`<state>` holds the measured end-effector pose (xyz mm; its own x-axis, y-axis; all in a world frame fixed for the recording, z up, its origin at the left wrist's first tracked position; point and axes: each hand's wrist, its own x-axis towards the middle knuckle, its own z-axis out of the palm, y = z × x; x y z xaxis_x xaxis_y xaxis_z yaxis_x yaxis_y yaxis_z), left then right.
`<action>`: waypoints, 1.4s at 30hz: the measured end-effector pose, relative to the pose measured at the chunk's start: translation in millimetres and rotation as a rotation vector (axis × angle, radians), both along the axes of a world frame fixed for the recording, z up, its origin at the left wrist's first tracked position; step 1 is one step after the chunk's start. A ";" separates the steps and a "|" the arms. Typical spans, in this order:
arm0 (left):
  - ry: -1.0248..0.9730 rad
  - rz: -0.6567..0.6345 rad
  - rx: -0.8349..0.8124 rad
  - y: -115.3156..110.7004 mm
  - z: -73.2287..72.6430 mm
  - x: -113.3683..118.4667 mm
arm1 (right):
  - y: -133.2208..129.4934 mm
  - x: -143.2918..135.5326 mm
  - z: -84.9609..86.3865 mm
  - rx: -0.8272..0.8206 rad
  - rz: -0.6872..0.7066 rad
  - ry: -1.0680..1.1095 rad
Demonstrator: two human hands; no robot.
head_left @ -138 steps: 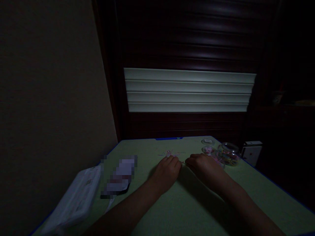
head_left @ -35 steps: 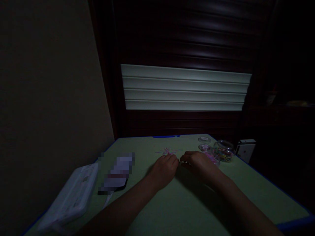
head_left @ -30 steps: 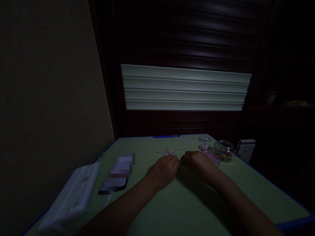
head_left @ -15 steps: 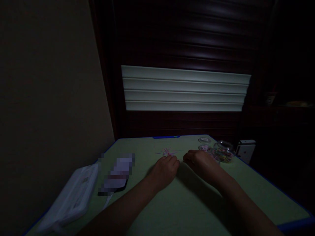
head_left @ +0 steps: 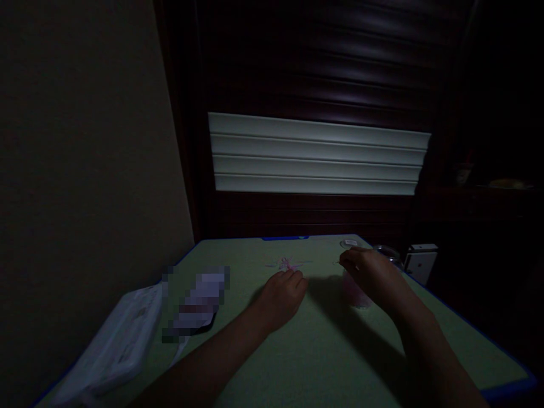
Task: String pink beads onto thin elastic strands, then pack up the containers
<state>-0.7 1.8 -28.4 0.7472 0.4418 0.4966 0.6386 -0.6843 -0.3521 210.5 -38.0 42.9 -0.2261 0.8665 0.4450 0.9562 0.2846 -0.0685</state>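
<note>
My left hand (head_left: pixel 284 292) rests low over the table, fingers curled together at the near edge of a small bundle of pink and pale strands (head_left: pixel 285 264). What its fingertips hold is hidden. My right hand (head_left: pixel 368 272) is raised to the right, fingers pinched, and a small, thin pale strand (head_left: pixel 335 263) sticks out at the fingertips. Under and partly behind this hand is a clear container with pink contents (head_left: pixel 357 294); I cannot tell whether the hand touches it.
A clear round lid (head_left: pixel 350 243) and a clear jar (head_left: pixel 387 253) are at the back right. On the left lie a white case (head_left: pixel 114 340) and a blurred-out flat object (head_left: pixel 198 303) with a white cable. The green table (head_left: pixel 272 362) has blue edging. A white boxy device (head_left: pixel 420 263) stands beyond the right edge.
My right hand has moved right and up, away from my left hand. The pink-filled container now shows lower, beneath the right hand. My left hand stays nearly in place.
</note>
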 end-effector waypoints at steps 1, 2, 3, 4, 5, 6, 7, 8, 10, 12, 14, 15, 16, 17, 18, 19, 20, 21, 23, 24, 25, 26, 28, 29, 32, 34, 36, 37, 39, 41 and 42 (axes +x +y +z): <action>0.005 0.002 -0.003 0.2 -0.1 -0.1 | 0.2 4.5 1.2 0.003 -0.029 0.007; 0.009 0.007 -0.004 0.4 -0.3 -0.2 | 0.3 8.7 2.1 -0.001 -0.057 0.012; 0.012 0.010 -0.005 0.7 -0.5 -0.2 | 0.4 12.4 2.6 -0.014 -0.084 0.012; 0.012 0.011 -0.006 0.9 -0.8 -0.2 | 0.3 15.6 2.9 -0.031 -0.109 0.010; 0.010 0.011 -0.006 1.1 -1.1 -0.1 | 0.1 18.2 3.0 -0.050 -0.128 0.006; 0.007 0.010 -0.005 1.3 -1.4 0.0 | -0.4 20.3 3.0 -0.069 -0.137 0.003; 0.002 0.010 -0.003 1.5 -1.6 0.1 | -1.0 22.1 3.0 -0.082 -0.139 0.006; -0.003 0.010 -0.002 1.7 -1.9 0.1 | -1.7 23.7 2.9 -0.087 -0.135 0.016; -0.015 0.012 0.002 2.0 -2.2 0.2 | -2.4 27.0 2.1 -0.094 -0.112 0.056; -0.022 0.005 0.006 2.5 -2.6 0.1 | -2.0 31.0 0.0 -0.108 -0.088 0.104; -0.021 0.000 0.006 3.1 -3.2 0.0 | -0.7 35.2 -3.2 -0.136 -0.072 0.135; -0.019 0.003 0.005 3.4 -3.6 -0.1 | -0.2 37.1 -4.9 -0.148 -0.072 0.141; -0.018 0.008 0.005 3.8 -4.1 -0.2 | 0.0 38.6 -6.4 -0.159 -0.073 0.143; -0.018 0.016 0.005 4.1 -4.7 -0.4 | -0.1 39.7 -7.5 -0.173 -0.073 0.142; -0.016 0.020 0.005 4.5 -5.3 -0.6 | -0.6 40.3 -8.0 -0.184 -0.072 0.144; -0.013 0.023 0.006 4.8 -5.8 -0.7 | -1.4 40.3 -7.7 -0.191 -0.066 0.152; -0.009 0.022 0.004 5.1 -6.2 -0.9 | -2.4 39.8 -6.8 -0.189 -0.053 0.167; -0.008 0.020 0.001 5.4 -6.5 -1.0 | -3.5 38.9 -5.5 -0.181 -0.031 0.187; -0.009 0.018 -0.011 5.7 -6.7 -1.1 | -5.2 36.3 -2.7 -0.147 0.014 0.222; -0.012 0.021 -0.019 5.7 -6.6 -1.0 | -5.5 35.2 -1.8 -0.132 0.028 0.228; -0.015 0.026 -0.027 5.7 -6.4 -0.9 | -5.4 34.4 -1.7 -0.126 0.028 0.221; -0.016 0.031 -0.034 5.7 -6.2 -0.7 | -4.9 34.2 -2.3 -0.129 0.016 0.202; -0.019 0.036 -0.047 5.8 -5.8 -0.5 | -3.0 35.8 -5.4 -0.159 -0.030 0.155; -0.023 0.034 -0.052 5.8 -5.6 -0.4 | -2.0 37.3 -7.4 -0.177 -0.049 0.138; -0.032 0.030 -0.059 6.2 -5.0 -0.2 | 1.0 42.2 -11.6 -0.216 -0.047 0.148; -0.033 0.034 -0.061 6.2 -4.5 -0.1 | 2.6 43.4 -11.8 -0.210 -0.022 0.176; -0.032 0.046 -0.060 6.0 -4.0 -0.1 | 4.0 41.8 -10.1 -0.180 -0.013 0.178; -0.035 0.054 -0.060 6.0 -3.9 -0.2 | 4.6 39.9 -9.0 -0.152 -0.012 0.172; -0.045 0.072 -0.069 6.1 -3.9 -0.4 | 5.7 33.7 -7.2 -0.087 0.006 0.167; -0.066 0.093 -0.088 7.3 -4.4 -0.9 | 6.9 24.6 -6.9 -0.045 0.073 0.185; -0.080 0.104 -0.100 8.2 -4.8 -1.3 | 7.5 19.1 -7.4 -0.037 0.115 0.198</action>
<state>-2.0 10.0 -33.2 0.6545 0.5648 0.5027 0.7312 -0.6421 -0.2306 229.5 -30.4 35.4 -0.2362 0.8566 0.4587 0.8844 0.3851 -0.2637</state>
